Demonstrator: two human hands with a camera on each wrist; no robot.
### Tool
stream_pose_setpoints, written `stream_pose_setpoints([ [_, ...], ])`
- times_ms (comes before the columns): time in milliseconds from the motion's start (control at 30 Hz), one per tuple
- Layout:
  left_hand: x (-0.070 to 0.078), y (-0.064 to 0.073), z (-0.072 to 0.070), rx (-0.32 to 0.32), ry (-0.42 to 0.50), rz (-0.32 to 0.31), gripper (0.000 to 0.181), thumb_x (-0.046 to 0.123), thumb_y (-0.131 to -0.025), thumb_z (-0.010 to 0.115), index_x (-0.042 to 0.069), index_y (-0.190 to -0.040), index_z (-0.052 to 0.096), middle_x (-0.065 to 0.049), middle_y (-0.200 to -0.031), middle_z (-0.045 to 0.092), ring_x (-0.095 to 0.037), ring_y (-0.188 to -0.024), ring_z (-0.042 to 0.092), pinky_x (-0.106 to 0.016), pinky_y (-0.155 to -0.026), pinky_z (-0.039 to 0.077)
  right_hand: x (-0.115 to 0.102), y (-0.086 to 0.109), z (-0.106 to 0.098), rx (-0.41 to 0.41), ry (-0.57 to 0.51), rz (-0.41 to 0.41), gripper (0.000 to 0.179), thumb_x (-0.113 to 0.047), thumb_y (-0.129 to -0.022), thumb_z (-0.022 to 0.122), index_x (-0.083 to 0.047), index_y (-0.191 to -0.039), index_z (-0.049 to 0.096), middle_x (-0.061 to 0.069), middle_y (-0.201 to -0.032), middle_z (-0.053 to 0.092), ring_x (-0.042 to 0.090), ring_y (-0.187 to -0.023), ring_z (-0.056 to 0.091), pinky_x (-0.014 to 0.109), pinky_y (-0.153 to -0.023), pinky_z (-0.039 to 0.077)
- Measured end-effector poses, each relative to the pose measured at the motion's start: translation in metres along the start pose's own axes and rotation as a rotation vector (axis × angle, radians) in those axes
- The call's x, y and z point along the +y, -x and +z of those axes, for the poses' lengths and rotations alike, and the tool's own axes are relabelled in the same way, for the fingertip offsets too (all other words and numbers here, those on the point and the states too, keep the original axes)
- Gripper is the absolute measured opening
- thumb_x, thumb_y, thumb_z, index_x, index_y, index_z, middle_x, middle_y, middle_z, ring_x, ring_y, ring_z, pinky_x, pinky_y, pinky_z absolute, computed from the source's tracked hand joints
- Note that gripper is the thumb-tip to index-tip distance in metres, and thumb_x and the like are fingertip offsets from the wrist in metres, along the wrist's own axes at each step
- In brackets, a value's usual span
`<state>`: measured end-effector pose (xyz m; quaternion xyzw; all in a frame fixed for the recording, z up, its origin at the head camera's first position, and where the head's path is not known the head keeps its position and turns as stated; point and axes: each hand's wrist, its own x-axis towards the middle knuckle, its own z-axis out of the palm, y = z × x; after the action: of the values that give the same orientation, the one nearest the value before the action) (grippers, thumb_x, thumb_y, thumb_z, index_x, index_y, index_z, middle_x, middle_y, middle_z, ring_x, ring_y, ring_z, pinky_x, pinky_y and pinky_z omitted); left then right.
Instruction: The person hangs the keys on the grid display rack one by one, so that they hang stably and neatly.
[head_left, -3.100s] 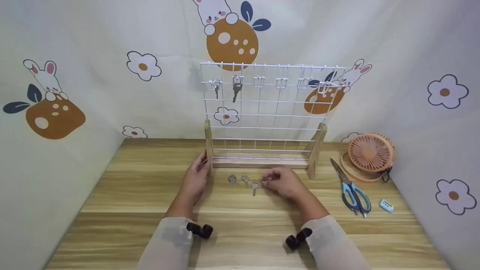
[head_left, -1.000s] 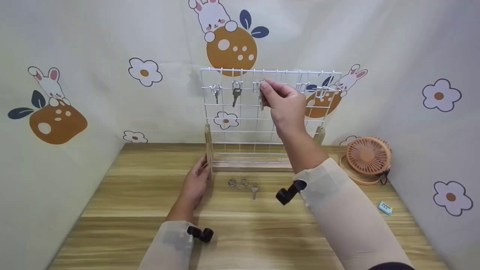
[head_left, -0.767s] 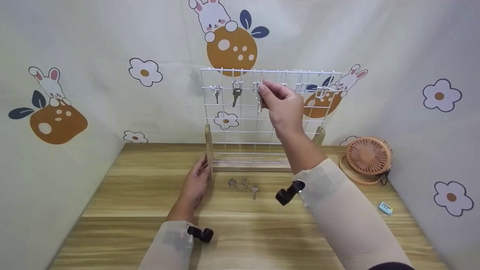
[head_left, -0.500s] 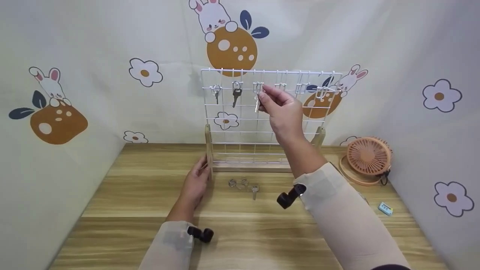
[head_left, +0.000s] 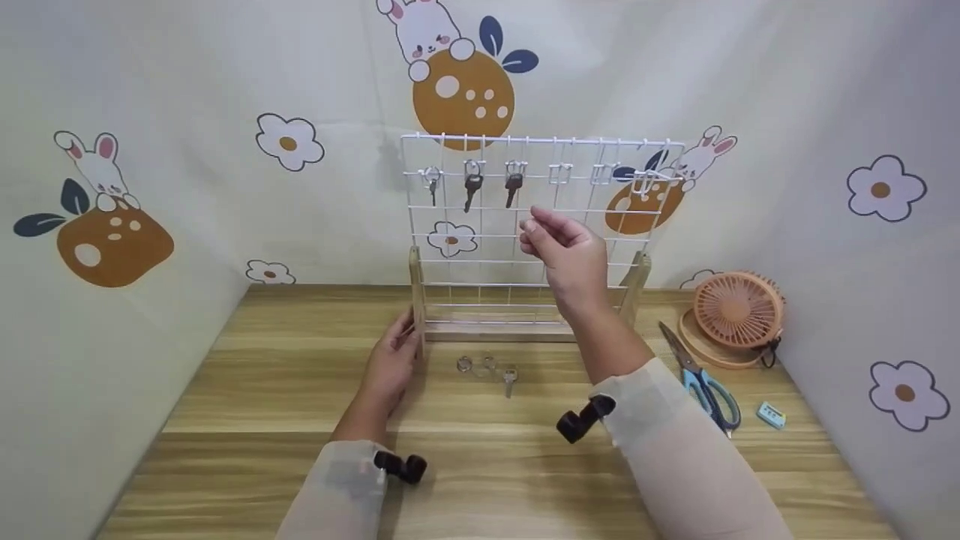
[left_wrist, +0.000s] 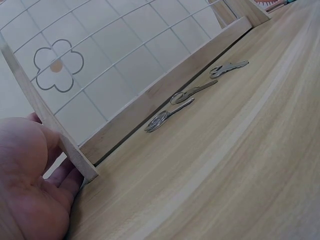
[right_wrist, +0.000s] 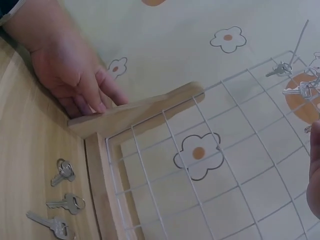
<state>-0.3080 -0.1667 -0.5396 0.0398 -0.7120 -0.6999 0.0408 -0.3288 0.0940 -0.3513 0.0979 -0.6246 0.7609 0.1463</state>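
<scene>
A white wire rack with wooden legs stands on the table. My left hand (head_left: 391,364) holds its left wooden leg (left_wrist: 75,155) low down, fingers on both sides. My right hand (head_left: 574,262) hangs in front of the grid with thumb and fingertips drawn together, nothing between them. Just above its fingertips a dark-headed key (head_left: 514,182) hangs by its ring from the third hook. A smaller key (head_left: 433,187) and another dark-headed key (head_left: 472,187) occupy the two hooks to the left. Three ringed keys lie before the base, one being the rightmost key (head_left: 510,381).
Bare white hooks, one of them a tilted hook (head_left: 645,182), sit along the rack's right side. Scissors (head_left: 705,390), an orange fan (head_left: 739,311) and a small light-blue block (head_left: 771,414) lie to the right. Patterned cloth (head_left: 330,202) walls the table's back and sides.
My right hand picked up a key from beside the others, lifted it to the third hook, let it go there, and has drawn down away from it. The left hand has stayed put.
</scene>
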Motion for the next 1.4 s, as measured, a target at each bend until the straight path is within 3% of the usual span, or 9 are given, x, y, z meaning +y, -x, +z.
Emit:
stream_pose_setpoints([
  [333,0.001,0.001,0.000,-0.004,0.006,0.008,0.054,0.014,-0.113,0.052,0.018,-0.166,0.041,-0.014,-0.169,0.044,-0.033,-0.158,0.042,-0.047,-0.131,0.038,0.068,0.041,-0.028,-0.069,0.029,0.164,0.023,0.001,-0.097,0.075,0.006,-0.120,0.075,0.007,-0.096,0.080,0.015,-0.083,0.076,0.028,-0.079,0.068],
  [533,-0.001,0.001,-0.001,-0.003,0.007,-0.004,0.055,0.016,-0.113,0.053,0.021,-0.166,0.041,-0.010,-0.170,0.044,-0.031,-0.158,0.042,-0.043,-0.131,0.038,0.105,0.057,-0.046,-0.143,0.129,0.291,0.029,-0.004,-0.096,0.079,0.007,-0.123,0.074,0.001,-0.095,0.078,0.016,-0.086,0.074,0.027,-0.078,0.067],
  [733,-0.002,0.001,-0.003,-0.022,-0.008,-0.022,0.055,0.022,-0.114,0.053,0.023,-0.167,0.039,-0.007,-0.171,0.042,-0.029,-0.159,0.040,-0.043,-0.131,0.038,0.128,0.065,-0.052,-0.214,0.250,0.367,0.037,-0.008,-0.093,0.082,0.006,-0.127,0.074,0.002,-0.102,0.078,0.012,-0.089,0.071,0.026,-0.078,0.063],
  [1000,-0.001,0.001,-0.004,-0.028,-0.034,-0.035,0.054,0.025,-0.114,0.053,0.028,-0.166,0.040,-0.004,-0.172,0.042,-0.027,-0.160,0.038,-0.043,-0.133,0.036,0.150,0.067,-0.062,-0.350,0.526,0.311,0.030,-0.007,-0.092,0.082,0.004,-0.120,0.077,0.018,-0.113,0.079,0.013,-0.096,0.072,0.019,-0.078,0.058],
  [1233,0.000,0.001,-0.003,-0.018,-0.039,-0.049,0.054,0.027,-0.114,0.054,0.032,-0.166,0.040,-0.001,-0.171,0.043,-0.025,-0.159,0.040,-0.042,-0.131,0.038,0.152,0.068,-0.065,-0.415,0.691,0.281,0.029,-0.012,-0.090,0.085,-0.001,-0.116,0.080,0.011,-0.107,0.080,0.017,-0.099,0.071,0.028,-0.089,0.060],
  [1400,0.001,0.000,-0.003,-0.018,-0.038,-0.043,0.054,0.027,-0.114,0.054,0.030,-0.166,0.040,-0.002,-0.171,0.042,-0.025,-0.160,0.038,-0.043,-0.132,0.037,0.149,0.068,-0.063,-0.467,0.799,0.229,0.025,-0.014,-0.088,0.086,-0.005,-0.110,0.082,0.007,-0.101,0.078,0.013,-0.092,0.067,0.031,-0.088,0.059],
])
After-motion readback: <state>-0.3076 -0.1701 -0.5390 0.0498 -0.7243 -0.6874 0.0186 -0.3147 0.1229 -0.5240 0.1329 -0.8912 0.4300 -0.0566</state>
